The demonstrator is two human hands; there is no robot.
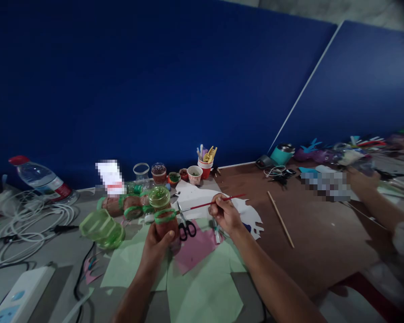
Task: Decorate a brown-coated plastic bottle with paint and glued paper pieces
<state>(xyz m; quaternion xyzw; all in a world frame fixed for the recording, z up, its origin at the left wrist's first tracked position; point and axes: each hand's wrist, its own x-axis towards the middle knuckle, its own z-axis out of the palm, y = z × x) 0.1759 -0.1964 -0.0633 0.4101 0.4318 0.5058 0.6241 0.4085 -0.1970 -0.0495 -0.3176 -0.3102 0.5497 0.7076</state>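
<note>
My left hand (pixel 158 249) is wrapped round a plastic bottle (pixel 164 226) painted brown, with a green band and a clear greenish top. My right hand (pixel 226 215) pinches a thin red paintbrush (pixel 202 205), its tip pointing left at the bottle's green band. Whether the bristles touch the bottle I cannot tell. Black-handled scissors (pixel 187 229) lie just right of the bottle on a pink paper sheet (pixel 195 251). Pale green paper sheets (pixel 202 291) spread below both hands. Behind the bottle, more brown-and-green painted bottles (pixel 132 206) lie on their sides.
At the back stand paint cups (pixel 195 175) and a red cup (pixel 205 169) of tools. Left are a green plastic piece (pixel 103 229), coiled white cable (pixel 30 233), a water bottle (pixel 45 181) and a power strip (pixel 22 294). Right lies a wooden stick (pixel 280 219); beyond it, another person's arm (pixel 377 197).
</note>
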